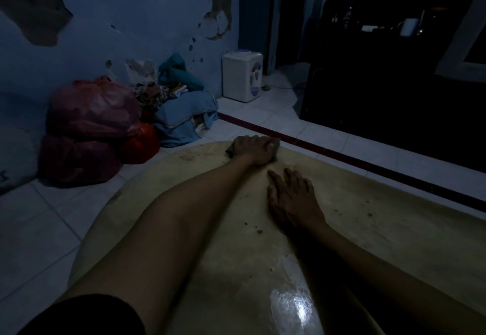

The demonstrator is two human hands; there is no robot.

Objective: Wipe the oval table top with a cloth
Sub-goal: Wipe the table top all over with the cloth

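The left hand (253, 150) reaches to the far end of the pale yellowish oval table (368, 229), with the arm stretched long over it. This hand lies palm down on a small dark grey cloth (229, 151), its fingers curled over it and pressing it on the table top; only the edges of the cloth show at the left and right of the hand. The right hand (292, 198) is nearer and a little to the right, flat on the table with the fingers spread, and it holds nothing. Small dark crumbs (259, 229) lie on the table near the right hand and further right. At the near end the table top has a bright wet shine. A black short sleeve (86, 316) covers the left upper arm.

Beyond the table is a white tiled floor (39, 229). At the far left, red plastic bags (89, 129) and a pile of blue and teal clothes (184, 113) stand against a blue wall with peeling paint (118, 19). A white water dispenser (242, 76) stands on the floor further right, near a dark doorway.
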